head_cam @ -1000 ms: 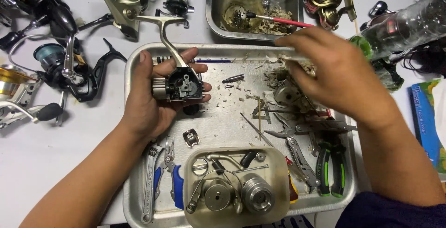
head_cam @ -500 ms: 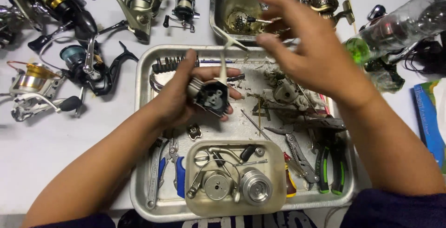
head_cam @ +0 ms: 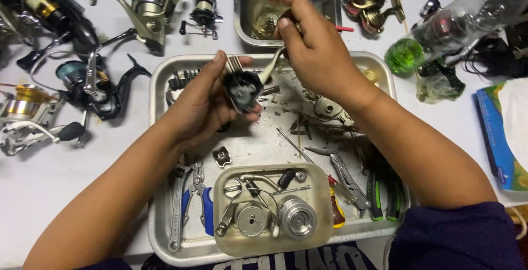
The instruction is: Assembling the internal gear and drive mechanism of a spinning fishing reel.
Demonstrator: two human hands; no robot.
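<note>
Left hand [head_cam: 206, 108]: fingers curled around a dark reel body [head_cam: 242, 91], held above the large metal tray [head_cam: 159, 83] at frame centre.
Right hand [head_cam: 313, 50]: closed, pinching the pale metal stem [head_cam: 272, 66] that rises from the reel body.
Below: small tray [head_cam: 319, 237] with spool [head_cam: 297, 218] and loose parts, lower centre.
Right of it: pliers [head_cam: 344, 174], green-handled cutters [head_cam: 385, 198].
Upper left: several fishing reels [head_cam: 146, 3] on the white table.

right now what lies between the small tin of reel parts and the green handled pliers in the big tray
In the head view, a red and yellow handled tool and grey folding pliers lie between the small tin and the green pliers.
</note>
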